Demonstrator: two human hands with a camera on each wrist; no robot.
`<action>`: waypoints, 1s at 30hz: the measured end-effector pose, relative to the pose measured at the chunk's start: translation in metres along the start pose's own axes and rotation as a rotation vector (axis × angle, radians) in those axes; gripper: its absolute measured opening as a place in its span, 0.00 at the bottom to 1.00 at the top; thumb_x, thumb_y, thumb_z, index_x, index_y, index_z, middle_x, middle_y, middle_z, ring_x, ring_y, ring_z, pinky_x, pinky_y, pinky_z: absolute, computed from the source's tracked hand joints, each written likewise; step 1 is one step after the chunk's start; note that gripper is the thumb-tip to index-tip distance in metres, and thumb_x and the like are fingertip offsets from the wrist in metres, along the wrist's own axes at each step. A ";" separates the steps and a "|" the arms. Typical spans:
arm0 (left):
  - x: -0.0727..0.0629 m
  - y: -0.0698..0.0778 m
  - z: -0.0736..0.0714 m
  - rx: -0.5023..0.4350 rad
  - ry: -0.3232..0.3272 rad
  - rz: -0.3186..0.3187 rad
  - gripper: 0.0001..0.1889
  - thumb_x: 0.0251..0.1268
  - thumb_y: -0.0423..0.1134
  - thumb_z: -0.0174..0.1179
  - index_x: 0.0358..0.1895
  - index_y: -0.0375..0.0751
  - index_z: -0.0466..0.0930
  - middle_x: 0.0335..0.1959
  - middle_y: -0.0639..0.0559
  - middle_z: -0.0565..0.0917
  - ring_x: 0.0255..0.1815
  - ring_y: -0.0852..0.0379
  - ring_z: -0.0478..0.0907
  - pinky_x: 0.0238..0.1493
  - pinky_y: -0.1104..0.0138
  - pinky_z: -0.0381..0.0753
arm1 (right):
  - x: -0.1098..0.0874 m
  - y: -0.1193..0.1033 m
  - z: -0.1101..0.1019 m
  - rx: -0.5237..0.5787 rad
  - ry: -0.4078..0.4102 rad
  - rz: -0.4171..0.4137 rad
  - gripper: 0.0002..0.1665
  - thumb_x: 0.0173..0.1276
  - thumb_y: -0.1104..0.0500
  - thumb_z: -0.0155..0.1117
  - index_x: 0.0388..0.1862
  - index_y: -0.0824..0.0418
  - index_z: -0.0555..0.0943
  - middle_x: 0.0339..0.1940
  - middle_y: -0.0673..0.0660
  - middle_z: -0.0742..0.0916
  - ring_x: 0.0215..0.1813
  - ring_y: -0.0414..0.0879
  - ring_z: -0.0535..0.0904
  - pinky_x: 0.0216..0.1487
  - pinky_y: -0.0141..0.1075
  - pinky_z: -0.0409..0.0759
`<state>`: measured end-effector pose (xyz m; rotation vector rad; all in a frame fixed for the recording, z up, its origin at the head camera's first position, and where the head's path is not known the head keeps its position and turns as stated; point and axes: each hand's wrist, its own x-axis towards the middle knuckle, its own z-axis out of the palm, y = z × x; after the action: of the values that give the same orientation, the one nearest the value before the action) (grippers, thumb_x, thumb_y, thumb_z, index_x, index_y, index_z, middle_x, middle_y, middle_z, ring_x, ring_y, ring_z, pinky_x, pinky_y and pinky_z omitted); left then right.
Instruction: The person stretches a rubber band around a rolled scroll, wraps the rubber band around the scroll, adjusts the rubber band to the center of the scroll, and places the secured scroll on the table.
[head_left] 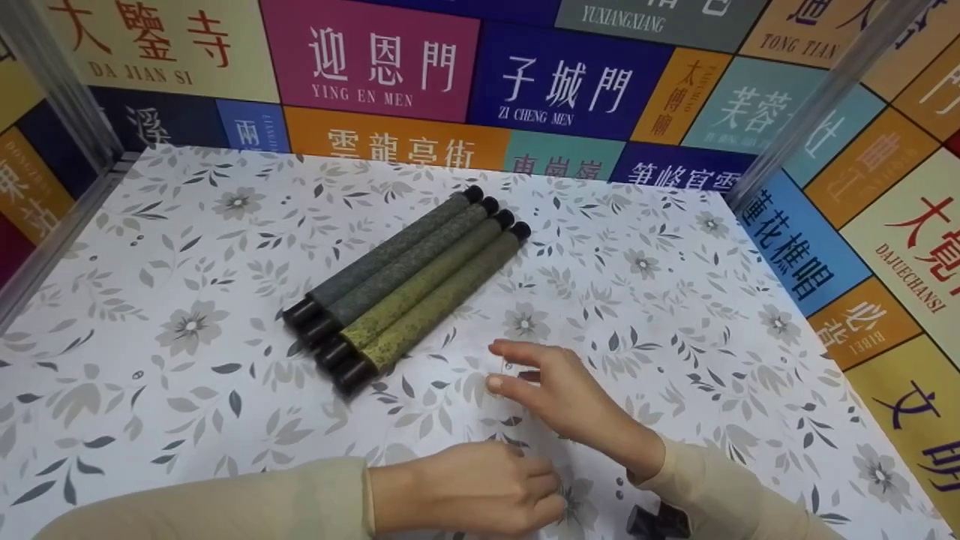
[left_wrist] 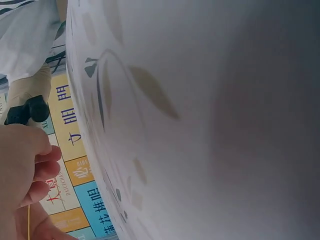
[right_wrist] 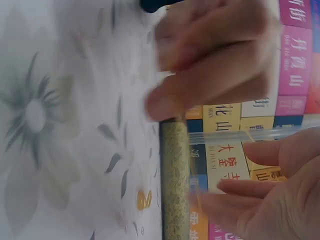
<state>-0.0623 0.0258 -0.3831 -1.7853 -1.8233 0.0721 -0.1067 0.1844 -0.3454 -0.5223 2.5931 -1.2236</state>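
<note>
Several scrolls [head_left: 427, 270] in grey and olive-yellow patterned covers with black end knobs lie side by side in the middle of the table. My left hand [head_left: 480, 487] is in front with its fingers curled. In the right wrist view a thin yellow rubber band [right_wrist: 195, 175] runs, blurred, from my left fingers to my right fingertips; my left hand pinches it. My right hand [head_left: 559, 390] is farther forward, thumb and index finger apart and fairly straight. Another yellow rubber band [right_wrist: 144, 199] lies on the tabletop near a scroll.
A floral-patterned cloth [head_left: 195, 405] covers the table [head_left: 675, 330]. Upright panels [head_left: 375, 67] with coloured blocks of Chinese lettering border the back and sides. A clear corner post [head_left: 832, 97] stands at the back right.
</note>
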 end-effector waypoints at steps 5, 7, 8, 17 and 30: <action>-0.005 -0.007 -0.010 -0.002 0.011 -0.065 0.08 0.74 0.42 0.48 0.33 0.53 0.72 0.28 0.65 0.77 0.32 0.68 0.75 0.31 0.76 0.77 | -0.004 0.008 0.002 -0.352 0.095 -0.155 0.26 0.64 0.50 0.69 0.58 0.62 0.82 0.65 0.61 0.82 0.67 0.57 0.78 0.65 0.53 0.77; -0.011 -0.012 -0.014 0.013 0.020 -0.088 0.07 0.72 0.40 0.49 0.32 0.51 0.71 0.27 0.65 0.76 0.31 0.68 0.74 0.30 0.76 0.76 | -0.005 0.011 0.000 -0.477 0.085 -0.212 0.26 0.60 0.52 0.73 0.54 0.63 0.84 0.62 0.62 0.84 0.65 0.59 0.79 0.65 0.53 0.77; -0.014 -0.014 -0.016 0.023 0.027 -0.104 0.07 0.71 0.39 0.50 0.32 0.51 0.71 0.27 0.64 0.77 0.31 0.68 0.74 0.29 0.77 0.75 | -0.005 0.012 -0.001 -0.543 0.078 -0.240 0.26 0.56 0.52 0.75 0.52 0.63 0.85 0.60 0.63 0.85 0.64 0.60 0.80 0.64 0.53 0.78; -0.039 -0.044 -0.022 0.028 0.034 -0.273 0.04 0.68 0.38 0.56 0.33 0.49 0.76 0.29 0.62 0.81 0.33 0.65 0.76 0.29 0.76 0.76 | -0.021 0.004 -0.009 -0.823 -0.029 -0.383 0.23 0.44 0.46 0.80 0.37 0.55 0.87 0.41 0.52 0.91 0.54 0.53 0.85 0.57 0.51 0.81; -0.048 -0.081 -0.015 -0.242 0.182 -0.227 0.02 0.64 0.37 0.61 0.35 0.49 0.79 0.32 0.62 0.83 0.34 0.65 0.76 0.36 0.76 0.78 | -0.034 -0.008 0.000 -0.827 -0.035 -0.637 0.22 0.41 0.41 0.80 0.33 0.49 0.84 0.52 0.49 0.86 0.65 0.53 0.76 0.64 0.52 0.76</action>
<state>-0.1317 -0.0326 -0.3541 -1.6643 -1.9509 -0.4017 -0.0740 0.1941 -0.3376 -1.5785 2.9061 -0.1461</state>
